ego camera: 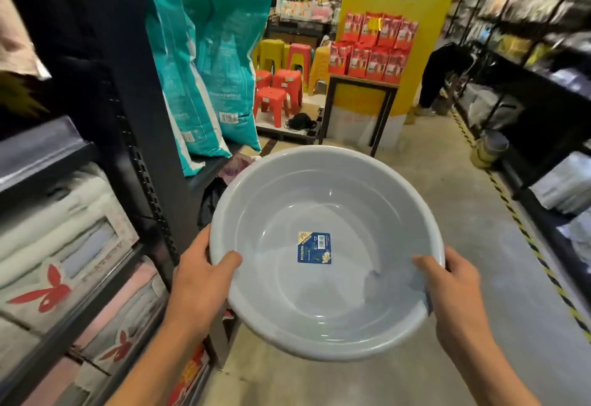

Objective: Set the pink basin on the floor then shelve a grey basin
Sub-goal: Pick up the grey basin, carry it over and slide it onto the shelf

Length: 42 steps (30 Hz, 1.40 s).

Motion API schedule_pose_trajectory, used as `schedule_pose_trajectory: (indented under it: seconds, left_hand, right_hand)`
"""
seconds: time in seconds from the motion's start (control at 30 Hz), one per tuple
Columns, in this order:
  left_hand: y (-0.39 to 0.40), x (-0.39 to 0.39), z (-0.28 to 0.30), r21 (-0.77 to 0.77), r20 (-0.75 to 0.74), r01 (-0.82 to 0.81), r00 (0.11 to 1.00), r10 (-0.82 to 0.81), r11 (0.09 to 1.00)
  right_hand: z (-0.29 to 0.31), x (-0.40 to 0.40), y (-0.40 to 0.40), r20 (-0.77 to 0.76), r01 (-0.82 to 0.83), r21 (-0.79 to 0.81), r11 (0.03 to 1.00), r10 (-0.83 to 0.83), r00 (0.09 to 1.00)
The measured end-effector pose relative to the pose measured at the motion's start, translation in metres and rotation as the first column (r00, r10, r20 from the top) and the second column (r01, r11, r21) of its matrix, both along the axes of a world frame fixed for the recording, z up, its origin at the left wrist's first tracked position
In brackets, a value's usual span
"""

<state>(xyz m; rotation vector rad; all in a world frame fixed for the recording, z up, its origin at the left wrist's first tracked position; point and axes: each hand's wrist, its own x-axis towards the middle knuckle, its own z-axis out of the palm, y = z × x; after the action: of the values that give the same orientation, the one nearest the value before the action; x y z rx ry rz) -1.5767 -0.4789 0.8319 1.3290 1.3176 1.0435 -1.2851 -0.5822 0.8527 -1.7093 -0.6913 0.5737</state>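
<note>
Round grey basin [326, 252], blue label inside, rim clamped by fingers of left hand [200, 281] and right hand [454, 290].

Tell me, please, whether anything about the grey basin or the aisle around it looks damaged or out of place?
Nothing stands out. The grey basin looks whole, with only a blue label stuck inside; the left hand and right hand grip its rim. A dark bundle lies beside the red stools.

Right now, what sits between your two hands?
In the head view, the grey basin spans the stretch: the left hand grips its left rim, the right hand its right rim. A blue sticker lies inside, midway between them.
</note>
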Motion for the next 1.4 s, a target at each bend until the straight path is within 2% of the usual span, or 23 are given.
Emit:
schedule_pose_trajectory:
  seconds: [0.23,0.53,0.87,1.17,1.4]
  left_hand:
    - [-0.01,0.004,0.046,0.048,0.072,0.013,0.997,-0.017,0.999]
    - [0.001,0.011,0.086,0.017,0.07,0.07,0.995,-0.071,0.997]
    - [0.011,0.059,0.105,0.058,0.065,0.267,0.961,-0.27,0.962]
    - [-0.028,0.189,0.091,0.034,0.037,0.535,0.843,-0.536,0.844]
    - [-0.125,0.313,0.091,0.076,0.068,0.757,0.646,-0.76,0.649]
  right_hand:
    - [0.063,0.002,-0.032,0.049,0.009,0.071,0.997,-0.013,0.999]
    - [0.08,0.0,-0.033,0.002,0.109,0.079,0.991,-0.109,0.994]
    - [0.078,0.02,-0.07,-0.005,0.274,0.075,0.959,-0.274,0.962]
    - [0.074,0.077,-0.184,-0.012,0.56,0.035,0.827,-0.56,0.828]
    - [0.076,0.129,-0.319,0.012,0.767,0.071,0.637,-0.77,0.638]
